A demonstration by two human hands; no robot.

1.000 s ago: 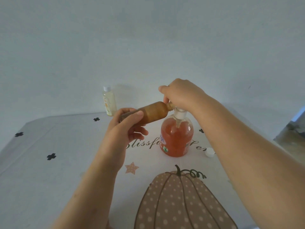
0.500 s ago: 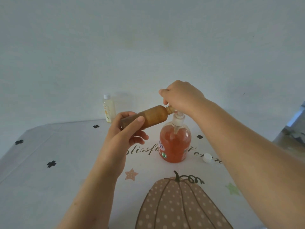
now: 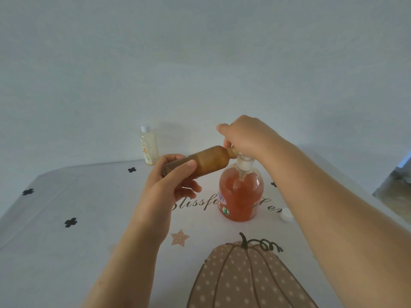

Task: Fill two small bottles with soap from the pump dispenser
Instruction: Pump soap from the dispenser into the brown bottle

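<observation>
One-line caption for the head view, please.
Refilling: left hand holds a brown bottle sideways against the pump dispenser, right hand curled over its head.

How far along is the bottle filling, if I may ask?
Done: perhaps the capped bottle at the back, holding pale liquid; source unclear. In hand: the left hand holds the brown bottle, neck at the nozzle; the right hand grips the pump dispenser head. Left: refitting the loose white cap.

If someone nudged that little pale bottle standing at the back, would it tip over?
Probably yes: the pale bottle is tall and narrow, so a high push would likely topple it. Once down, its round body might roll. Capped, it shouldn't spill.
</observation>
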